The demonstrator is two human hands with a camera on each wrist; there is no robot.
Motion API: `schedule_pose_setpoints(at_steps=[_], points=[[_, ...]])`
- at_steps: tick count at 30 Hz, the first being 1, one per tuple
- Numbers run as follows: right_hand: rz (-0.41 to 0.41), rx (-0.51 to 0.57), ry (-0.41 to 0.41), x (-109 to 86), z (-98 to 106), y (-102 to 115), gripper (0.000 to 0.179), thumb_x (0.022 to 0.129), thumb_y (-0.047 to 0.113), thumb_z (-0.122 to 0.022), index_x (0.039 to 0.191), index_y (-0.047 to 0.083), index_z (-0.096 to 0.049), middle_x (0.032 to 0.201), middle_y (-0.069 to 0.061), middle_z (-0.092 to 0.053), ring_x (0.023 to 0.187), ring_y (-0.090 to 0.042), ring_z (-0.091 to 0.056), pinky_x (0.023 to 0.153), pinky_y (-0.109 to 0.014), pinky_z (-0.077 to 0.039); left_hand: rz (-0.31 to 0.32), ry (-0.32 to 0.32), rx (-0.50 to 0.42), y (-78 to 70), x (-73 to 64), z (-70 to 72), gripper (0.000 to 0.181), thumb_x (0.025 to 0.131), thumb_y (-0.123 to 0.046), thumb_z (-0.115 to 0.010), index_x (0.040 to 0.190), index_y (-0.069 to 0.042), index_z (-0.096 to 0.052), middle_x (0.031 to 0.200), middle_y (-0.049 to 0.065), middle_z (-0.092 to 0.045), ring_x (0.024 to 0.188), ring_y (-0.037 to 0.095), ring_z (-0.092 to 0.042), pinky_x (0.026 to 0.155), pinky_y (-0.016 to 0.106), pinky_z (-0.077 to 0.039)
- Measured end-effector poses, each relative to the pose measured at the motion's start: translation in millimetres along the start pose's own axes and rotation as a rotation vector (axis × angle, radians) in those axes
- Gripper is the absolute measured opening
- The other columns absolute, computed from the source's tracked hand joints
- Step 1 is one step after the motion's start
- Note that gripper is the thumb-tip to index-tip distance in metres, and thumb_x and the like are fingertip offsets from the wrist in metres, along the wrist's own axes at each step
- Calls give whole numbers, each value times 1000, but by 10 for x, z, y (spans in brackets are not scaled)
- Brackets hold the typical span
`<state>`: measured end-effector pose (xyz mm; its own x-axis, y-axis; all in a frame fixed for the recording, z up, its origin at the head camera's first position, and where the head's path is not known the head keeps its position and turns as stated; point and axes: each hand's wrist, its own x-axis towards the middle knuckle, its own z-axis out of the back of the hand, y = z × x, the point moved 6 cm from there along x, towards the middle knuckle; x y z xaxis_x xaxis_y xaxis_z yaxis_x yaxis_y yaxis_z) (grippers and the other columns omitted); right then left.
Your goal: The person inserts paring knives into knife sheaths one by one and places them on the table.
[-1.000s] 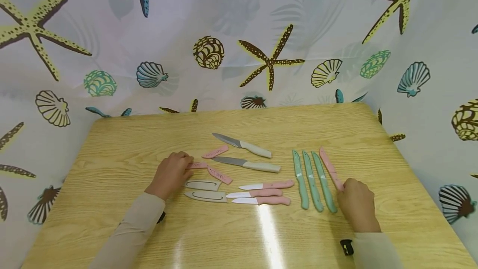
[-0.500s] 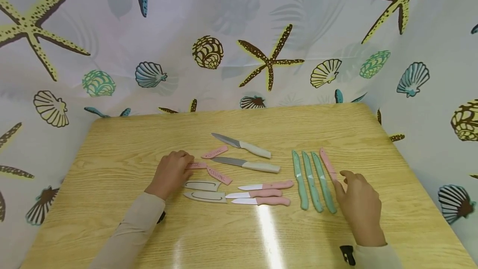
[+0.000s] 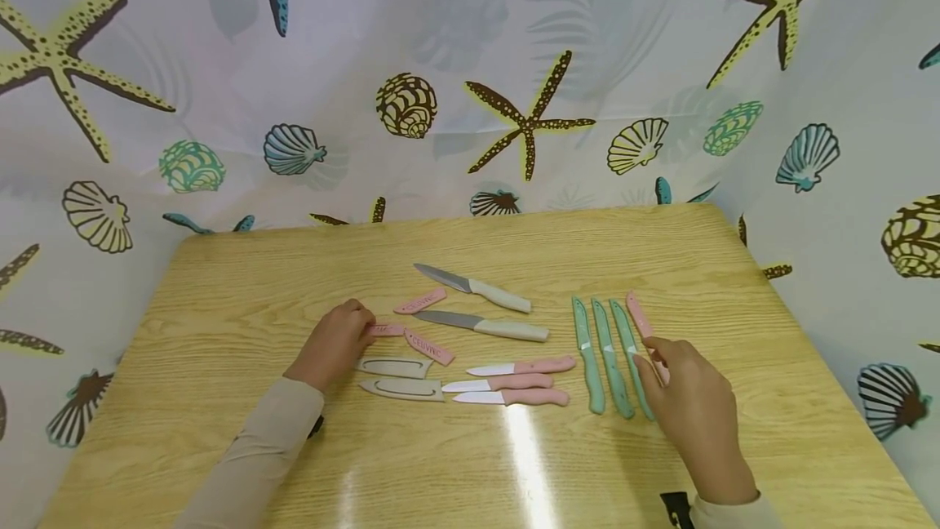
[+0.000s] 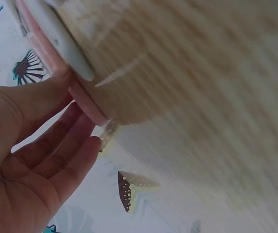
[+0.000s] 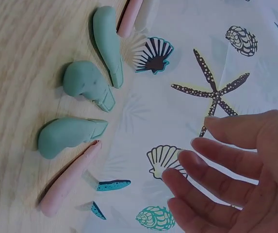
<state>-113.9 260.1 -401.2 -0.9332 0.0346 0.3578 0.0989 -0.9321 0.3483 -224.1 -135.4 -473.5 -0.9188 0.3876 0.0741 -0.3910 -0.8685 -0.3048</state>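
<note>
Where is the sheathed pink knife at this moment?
In the head view, the sheathed pink knife lies on the right side, just right of the three green knives, partly hidden by the right hand.

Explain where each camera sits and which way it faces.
Head: on the head, facing forward-down at the table; left hand, right hand and sleeves show.
Left wrist: on that wrist, facing a pink sheath; left hand shows.
Right wrist: on that wrist, facing three green knives; right hand shows.
Head and right wrist share those knives.

Pale cloth (image 3: 330, 47) with starfish (image 3: 526, 126) and shells (image 3: 290, 149) — behind a wood-grain table (image 3: 294, 268).
</note>
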Motion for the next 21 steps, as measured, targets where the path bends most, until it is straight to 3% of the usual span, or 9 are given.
schedule_pose_setpoints(at_steps=[9,14,17,21], points=[[22,-3,54,-28,-51,41,25,81,12,-78,101,-2,-70,82,-14,-67,51,-13,-54,38,-22,-35,-67,-39,43,-3,-54,-1,8,85,-4,-72,89,1,-68,88,12,-62,79,26,-62,69,35,-54],[35,12,77,-39,-100,78,25,80,11,-78,100,-1,-70,86,-14,-69,58,-21,-62,41,-24,-41,-100,-49,73,-5,-78,-9,9,86,-4,-71,90,3,-67,89,13,-61,80,26,-62,69,36,-54],[52,26,94,-38,-137,116,25,80,10,-78,101,-1,-70,87,-14,-69,67,-26,-65,46,-29,-46,-99,-45,81,-1,-82,-13,9,86,-4,-70,90,3,-66,88,13,-60,79,26,-62,68,35,-54],[97,41,127,-22,-213,217,25,79,7,-79,102,0,-71,87,-12,-68,67,-22,-64,50,-28,-49,-70,-26,67,-3,-87,7,10,90,-8,-67,93,2,-65,85,11,-61,75,23,-63,66,34,-54]])
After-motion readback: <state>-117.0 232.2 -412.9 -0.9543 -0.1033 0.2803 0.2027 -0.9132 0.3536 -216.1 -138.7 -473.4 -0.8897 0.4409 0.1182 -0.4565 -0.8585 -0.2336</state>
